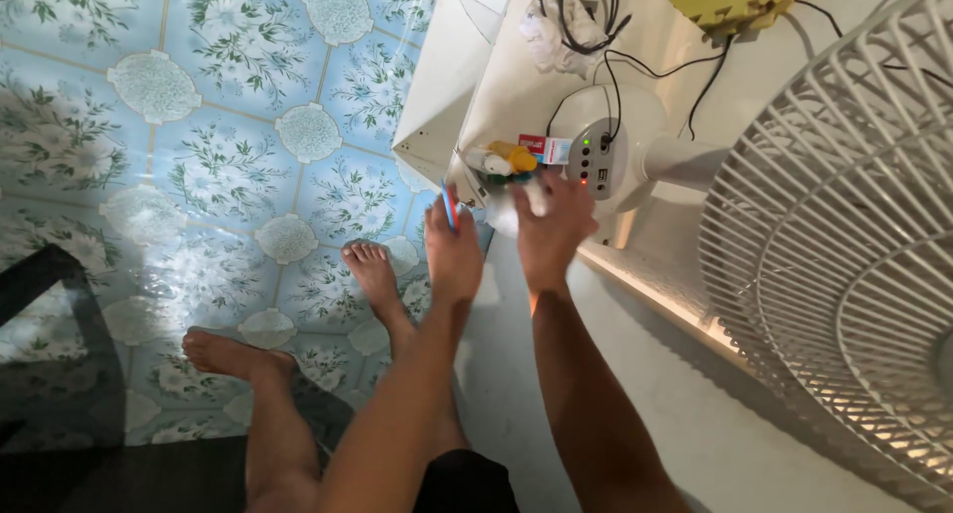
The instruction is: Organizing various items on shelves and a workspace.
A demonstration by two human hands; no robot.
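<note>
**2 hands at the tabletop's edge**

2 bare feet point(298, 324) are seen on the flowered floor tiles point(199, 126). A thin blue and red pen point(449, 207) is pinched in the fingers of the left hand point(454, 255). The right hand point(549, 230) is curled around something white, not clearly made out. Just beyond, small bottles point(506, 161) are crowded beside the round fan base point(606, 146) on the white tabletop point(516, 86).
</note>
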